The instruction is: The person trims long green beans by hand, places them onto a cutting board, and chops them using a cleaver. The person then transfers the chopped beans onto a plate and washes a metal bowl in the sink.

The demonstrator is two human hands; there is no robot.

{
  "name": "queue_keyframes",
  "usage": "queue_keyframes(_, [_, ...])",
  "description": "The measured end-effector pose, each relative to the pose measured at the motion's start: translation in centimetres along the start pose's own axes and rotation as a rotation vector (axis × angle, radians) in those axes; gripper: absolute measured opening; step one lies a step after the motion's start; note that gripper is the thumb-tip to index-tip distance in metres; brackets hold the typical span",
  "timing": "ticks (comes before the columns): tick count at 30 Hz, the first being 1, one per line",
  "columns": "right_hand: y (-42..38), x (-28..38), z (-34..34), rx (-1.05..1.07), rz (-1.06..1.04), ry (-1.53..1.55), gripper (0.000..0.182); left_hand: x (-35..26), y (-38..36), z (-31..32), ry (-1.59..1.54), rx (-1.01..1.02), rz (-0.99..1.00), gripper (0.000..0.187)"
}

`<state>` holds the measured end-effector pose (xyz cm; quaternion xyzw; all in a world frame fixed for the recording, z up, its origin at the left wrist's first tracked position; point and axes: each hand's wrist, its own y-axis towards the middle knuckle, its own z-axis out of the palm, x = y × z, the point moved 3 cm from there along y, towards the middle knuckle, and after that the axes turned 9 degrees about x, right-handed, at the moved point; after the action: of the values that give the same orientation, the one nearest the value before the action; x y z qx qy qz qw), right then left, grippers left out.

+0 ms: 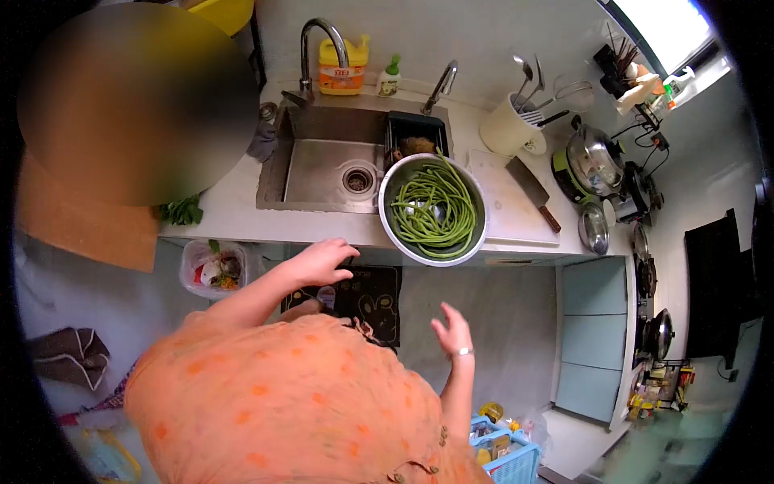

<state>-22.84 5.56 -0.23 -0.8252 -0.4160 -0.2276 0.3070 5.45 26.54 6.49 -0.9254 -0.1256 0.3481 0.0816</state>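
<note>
My left hand (324, 262) hovers in front of the counter edge, below the sink, fingers apart and nothing in them. Lower and to the right, my right hand (454, 329) hangs over the floor with thumb and fingers spread, also holding nothing. Nearest to both is a metal bowl (393, 230) of long green beans (435, 206). It stands at the counter's front edge, by the right side of the sink, and neither hand touches it. A white cutting board (504, 189) lies to its right, with a cleaver (530, 185) on it.
The steel sink (310, 173) has a tall faucet (324, 32) and a dark basket (415, 125). A utensil holder (509, 127) and steamer pot (595, 157) stand at right. A waste bin (189, 270) sits below left; a blue crate (516, 464) is on the floor.
</note>
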Motion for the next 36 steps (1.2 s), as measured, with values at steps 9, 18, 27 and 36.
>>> queue_keyframes(9, [19.7,5.4,-8.4,-0.292,-0.242,-0.248,0.063,5.9,4.3,0.0,-0.149,-0.019,-0.118,0.068])
queue_keyframes(18, [31.5,4.7,-10.6,0.067,-0.017,-0.431,0.078,4.8,13.3,5.1,-1.305,-0.020,-0.487,0.077])
queue_keyframes(27, [33.4,3.8,-7.1,0.352,0.050,-0.490,0.065,3.2,15.7,3.3,-1.120,-0.403,-0.542,0.044])
queue_keyframes(36, [33.0,2.5,-8.1,0.224,-0.268,0.022,0.043,3.8,14.8,2.8,-0.909,-0.558,-0.667,0.040])
